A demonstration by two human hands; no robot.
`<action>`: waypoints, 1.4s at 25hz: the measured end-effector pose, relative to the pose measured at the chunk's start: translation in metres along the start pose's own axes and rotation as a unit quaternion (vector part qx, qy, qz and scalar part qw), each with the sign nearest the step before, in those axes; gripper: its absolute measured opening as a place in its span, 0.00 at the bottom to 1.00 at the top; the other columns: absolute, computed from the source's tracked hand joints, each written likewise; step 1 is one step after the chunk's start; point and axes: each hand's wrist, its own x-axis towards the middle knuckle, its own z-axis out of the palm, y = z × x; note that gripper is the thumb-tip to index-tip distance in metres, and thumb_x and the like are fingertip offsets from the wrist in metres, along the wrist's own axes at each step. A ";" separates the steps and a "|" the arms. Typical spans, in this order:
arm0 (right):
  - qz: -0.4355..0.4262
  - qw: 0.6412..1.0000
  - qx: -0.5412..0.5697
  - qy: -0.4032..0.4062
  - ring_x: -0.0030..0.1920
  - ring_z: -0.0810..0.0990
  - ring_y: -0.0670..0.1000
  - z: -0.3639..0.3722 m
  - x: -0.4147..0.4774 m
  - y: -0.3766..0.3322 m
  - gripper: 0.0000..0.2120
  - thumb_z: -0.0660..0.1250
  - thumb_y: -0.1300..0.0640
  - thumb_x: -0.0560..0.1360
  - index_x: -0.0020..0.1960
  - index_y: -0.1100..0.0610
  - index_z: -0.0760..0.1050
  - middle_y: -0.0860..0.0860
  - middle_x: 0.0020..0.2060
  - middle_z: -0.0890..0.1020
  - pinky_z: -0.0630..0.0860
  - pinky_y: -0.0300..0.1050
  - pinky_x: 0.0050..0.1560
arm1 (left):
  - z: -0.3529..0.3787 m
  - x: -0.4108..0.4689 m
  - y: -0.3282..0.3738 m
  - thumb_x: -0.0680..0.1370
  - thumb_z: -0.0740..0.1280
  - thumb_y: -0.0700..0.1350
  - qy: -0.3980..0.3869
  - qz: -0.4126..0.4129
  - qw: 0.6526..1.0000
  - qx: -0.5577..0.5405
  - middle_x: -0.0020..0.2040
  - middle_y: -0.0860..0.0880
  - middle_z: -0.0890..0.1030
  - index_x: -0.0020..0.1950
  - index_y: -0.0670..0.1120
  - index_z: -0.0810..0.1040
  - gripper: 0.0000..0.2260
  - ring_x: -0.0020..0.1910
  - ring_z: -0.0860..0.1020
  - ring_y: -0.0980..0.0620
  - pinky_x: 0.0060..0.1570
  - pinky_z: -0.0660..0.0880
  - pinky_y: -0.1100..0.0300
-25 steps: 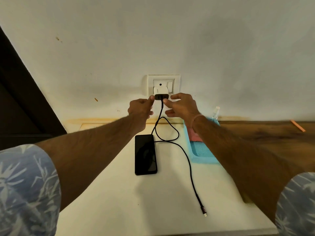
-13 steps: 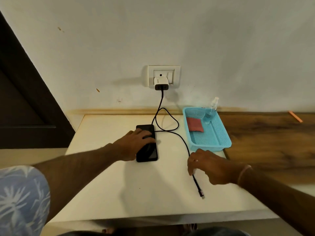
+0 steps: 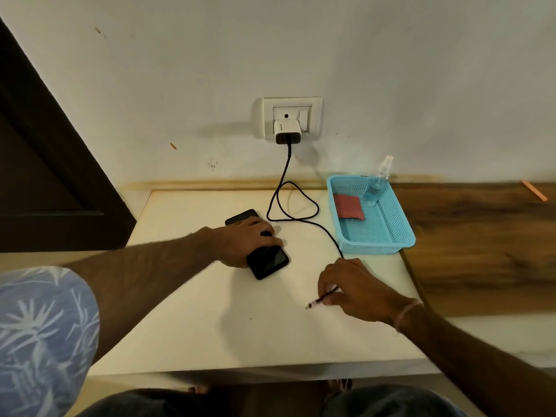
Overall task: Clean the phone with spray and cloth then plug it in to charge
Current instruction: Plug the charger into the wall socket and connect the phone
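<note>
A black phone [image 3: 267, 260] lies slanted on the cream table [image 3: 240, 326], and my left hand [image 3: 246, 239] grips it across its middle. My right hand [image 3: 355, 290] pinches the free end of the black charging cable [image 3: 301, 219], whose metal plug tip [image 3: 311, 304] points left, a short way from the phone's lower end. The cable loops up to a white charger [image 3: 286, 131] plugged into the wall socket [image 3: 291, 115]. A clear spray bottle [image 3: 377, 183] and a folded red cloth [image 3: 349, 206] rest in a light blue basket [image 3: 379, 245].
The basket stands at the table's right back corner, beside a wooden board [image 3: 481, 236]. A dark door frame [image 3: 45, 161] is at the left. My knees show below the table's front edge.
Both hands left the charger at the socket and came down. The left hand took hold of the phone and turned it slantwise; the right hand picked up the cable's free end.
</note>
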 end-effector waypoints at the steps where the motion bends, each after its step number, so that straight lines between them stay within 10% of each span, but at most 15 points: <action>1: 0.018 0.999 0.029 0.014 0.44 0.74 0.43 0.003 0.005 -0.006 0.02 0.70 0.54 0.74 0.46 0.48 0.78 0.43 0.41 0.80 0.67 0.39 0.47 | 0.001 -0.003 0.000 0.74 0.75 0.45 -0.002 -0.013 1.000 -0.007 0.77 0.46 0.62 0.82 0.59 0.57 0.41 0.76 0.58 0.42 0.74 0.62 0.46; 10: 0.191 0.944 0.233 0.135 0.40 0.80 0.50 0.019 0.052 -0.034 0.07 0.67 0.60 0.77 0.52 0.50 0.80 0.51 0.40 0.83 0.72 0.33 0.38 | 0.020 -0.028 0.014 0.68 0.78 0.55 0.036 -0.119 0.987 -0.104 0.69 0.50 0.65 0.78 0.61 0.61 0.43 0.68 0.63 0.45 0.68 0.65 0.49; 19: 0.185 0.900 0.278 0.280 0.39 0.80 0.36 0.003 0.058 -0.051 0.07 0.70 0.49 0.74 0.45 0.52 0.84 0.34 0.30 0.81 0.72 0.24 0.35 | 0.027 -0.045 0.020 0.67 0.80 0.46 0.195 -0.143 0.939 -0.245 0.72 0.51 0.68 0.76 0.57 0.63 0.42 0.71 0.61 0.46 0.72 0.65 0.44; 29: 0.101 0.902 0.304 0.289 0.40 0.80 0.32 -0.038 0.048 -0.089 0.06 0.73 0.50 0.73 0.47 0.51 0.86 0.35 0.33 0.82 0.71 0.21 0.38 | 0.029 -0.078 0.041 0.63 0.84 0.44 0.446 -0.141 0.842 -0.270 0.65 0.45 0.76 0.72 0.44 0.70 0.41 0.59 0.76 0.52 0.58 0.67 0.78; 35: 0.063 0.918 0.270 0.282 0.39 0.77 0.27 -0.043 0.047 -0.102 0.06 0.73 0.53 0.73 0.48 0.52 0.86 0.28 0.32 0.75 0.68 0.19 0.38 | 0.034 -0.079 0.061 0.64 0.80 0.46 0.495 -0.134 0.794 -0.325 0.65 0.47 0.77 0.72 0.42 0.70 0.38 0.63 0.77 0.50 0.64 0.75 0.60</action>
